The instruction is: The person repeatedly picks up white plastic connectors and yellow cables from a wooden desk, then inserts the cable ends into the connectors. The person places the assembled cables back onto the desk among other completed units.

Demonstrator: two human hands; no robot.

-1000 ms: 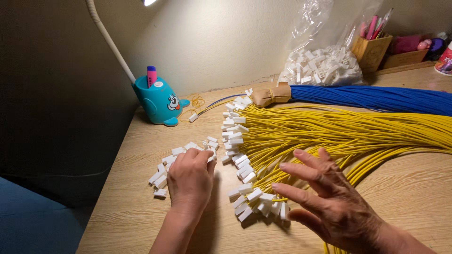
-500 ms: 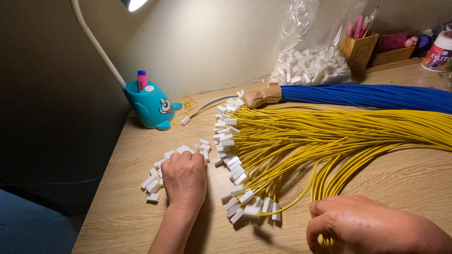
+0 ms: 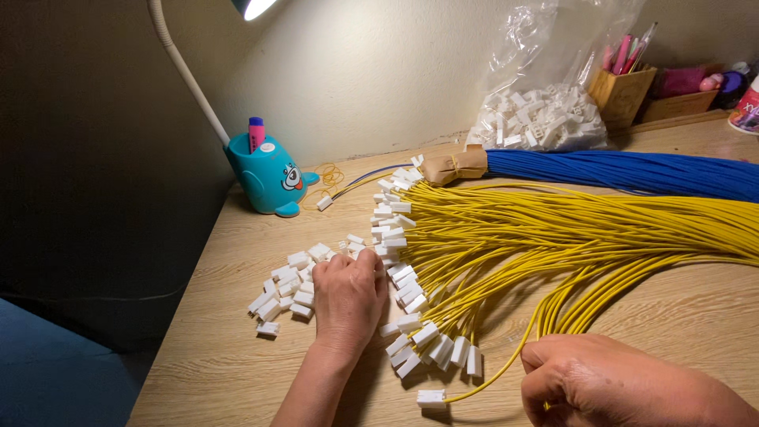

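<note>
Lamplight is falling across a wooden table (image 3: 680, 316) against a pale wall. On it, the left hand (image 3: 348, 296) is resting palm down over a pile of loose white connectors (image 3: 288, 289), its grip curling loosely on them; what it is pinching I cannot tell. Well apart, the right hand (image 3: 609, 383) is clenching its grip around one yellow wire (image 3: 506, 375) from the fanned yellow bundle (image 3: 569, 237). A blue wire bundle (image 3: 632, 170) is lying behind.

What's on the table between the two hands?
In the head view, between the left hand and the right hand lie the ends of the yellow wires, each tipped with a white connector, on the wooden table.
</note>
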